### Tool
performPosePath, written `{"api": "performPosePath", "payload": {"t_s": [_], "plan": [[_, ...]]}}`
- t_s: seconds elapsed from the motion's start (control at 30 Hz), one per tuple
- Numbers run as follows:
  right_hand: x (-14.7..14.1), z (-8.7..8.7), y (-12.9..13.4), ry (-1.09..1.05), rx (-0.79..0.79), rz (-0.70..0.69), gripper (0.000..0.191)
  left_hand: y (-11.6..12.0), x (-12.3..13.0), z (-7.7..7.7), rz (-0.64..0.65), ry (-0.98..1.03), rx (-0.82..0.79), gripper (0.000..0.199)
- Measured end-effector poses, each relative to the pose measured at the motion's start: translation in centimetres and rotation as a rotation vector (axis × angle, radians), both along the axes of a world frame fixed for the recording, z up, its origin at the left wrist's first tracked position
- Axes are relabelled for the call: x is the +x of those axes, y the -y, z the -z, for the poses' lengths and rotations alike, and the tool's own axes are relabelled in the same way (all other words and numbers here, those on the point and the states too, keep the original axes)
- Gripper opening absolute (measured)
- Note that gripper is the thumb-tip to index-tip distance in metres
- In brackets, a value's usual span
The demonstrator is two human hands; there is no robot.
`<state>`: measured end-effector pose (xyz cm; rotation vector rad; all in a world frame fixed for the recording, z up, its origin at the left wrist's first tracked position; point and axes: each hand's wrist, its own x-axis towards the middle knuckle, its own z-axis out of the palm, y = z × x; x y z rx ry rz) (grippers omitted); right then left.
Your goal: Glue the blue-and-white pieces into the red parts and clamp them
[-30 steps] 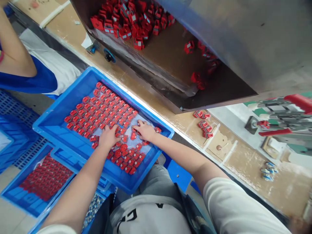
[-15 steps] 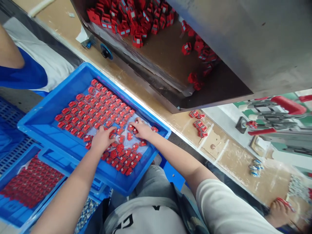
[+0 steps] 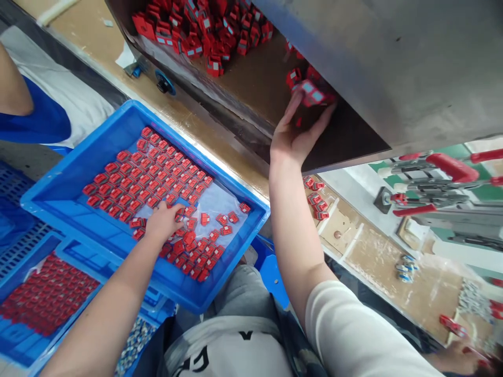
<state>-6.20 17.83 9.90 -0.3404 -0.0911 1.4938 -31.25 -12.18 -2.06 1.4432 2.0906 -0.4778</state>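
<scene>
In the head view, the only one, the right hand (image 3: 296,139) reaches up into a metal box (image 3: 393,68) while the left hand (image 3: 161,221) stays low in a blue tray (image 3: 98,144). The step in hand looks to be gathering from the box with one hand and tending the tray with the other. By my judgement, bringing the right hand out calls for a firm hold and a path clear of the box's lower edge.

The right wrist is bent, palm turned up, thumb and fingers parted on either side of labelled red pieces (image 3: 313,93); blurred, they seem gripped at the tips. A pile of red pieces (image 3: 196,39) lies beyond those fingertips, to the left.

The left forearm slants in from below, its fingers curled, thumb and forefinger about a red piece (image 3: 179,211); I cannot tell whether they pinch it. Ordered red rows (image 3: 137,173) lie ahead and left of these fingers, a tight cluster (image 3: 196,254) just nearer the body, and scattered pieces (image 3: 222,219) to their right on a pale sheet (image 3: 216,196).
</scene>
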Motion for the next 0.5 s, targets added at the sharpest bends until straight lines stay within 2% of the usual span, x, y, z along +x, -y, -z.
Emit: {"api": "performPosePath", "payload": {"t_s": [0.07, 0.13, 0.23, 0.3, 0.33, 0.4, 0.47, 0.5], "plan": [[-1.0, 0.5, 1.2, 0.080, 0.001, 0.015, 0.031, 0.0, 0.1, 0.0, -0.029, -0.005, 0.013, 0.059], [-1.7, 2.1, 5.6, 0.399, 0.053, -0.119, 0.038, 0.2, 0.1, -0.1, -0.082, 0.006, 0.049, 0.056], [-0.6, 5.6, 14.0, 1.157, 0.328, -0.626, 0.050, 1.0, -0.6, -0.4, -0.254, 0.085, 0.168, 0.053], [1.2, 7.9, 18.3, 1.674, 0.560, -0.983, 0.045, 1.8, -1.3, -0.8, -0.448, 0.209, 0.305, 0.054], [2.1, 8.8, 19.8, 1.920, 0.637, -1.110, 0.045, 2.0, -1.7, -1.1, -0.570, 0.296, 0.379, 0.055], [3.5, 10.2, 21.5, 2.309, 0.730, -1.265, 0.053, 2.0, -2.0, -1.9, -0.836, 0.509, 0.496, 0.060], [3.9, 11.1, 22.0, 2.517, 0.772, -1.329, 0.056, 0.6, -1.4, -3.3, -1.041, 0.725, 0.540, 0.064], [3.7, 11.4, 21.9, 2.568, 0.792, -1.347, 0.050, -0.9, -0.6, -4.1, -1.084, 0.824, 0.545, 0.065]]}}
